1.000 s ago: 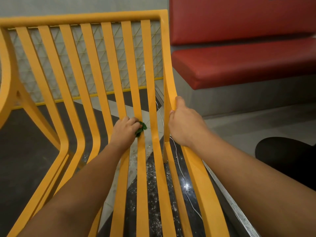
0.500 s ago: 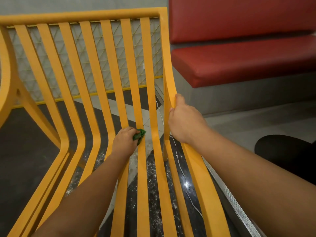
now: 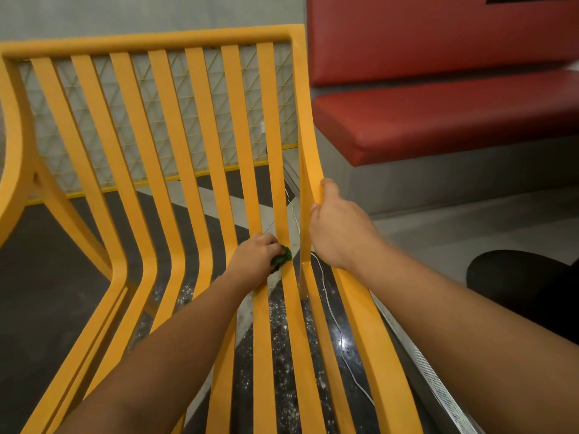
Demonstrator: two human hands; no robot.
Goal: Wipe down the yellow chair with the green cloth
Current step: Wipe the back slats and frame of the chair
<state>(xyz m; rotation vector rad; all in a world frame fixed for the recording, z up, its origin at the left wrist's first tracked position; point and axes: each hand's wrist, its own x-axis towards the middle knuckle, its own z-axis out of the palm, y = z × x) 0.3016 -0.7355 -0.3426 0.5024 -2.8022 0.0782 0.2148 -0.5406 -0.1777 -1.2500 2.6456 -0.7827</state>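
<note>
The yellow slatted chair (image 3: 200, 158) fills the left and middle of the head view, its backrest rising ahead and its seat slats running toward me. My left hand (image 3: 255, 258) grips a bunched green cloth (image 3: 282, 257) and presses it against a slat at the bend between seat and back. Only a small part of the cloth shows past my fingers. My right hand (image 3: 335, 227) holds the chair's right side rail, thumb up along the rail's edge.
A red padded bench (image 3: 438, 120) stands to the right against the wall. A white cable (image 3: 341, 349) runs along the dark speckled floor under the seat. A black rounded object (image 3: 523, 277) lies at the right. A yellow-framed mesh panel (image 3: 175, 120) stands behind the chair.
My left hand has slid with the cloth down and slightly right along the slats toward the bend. My right hand keeps its hold on the rail.
</note>
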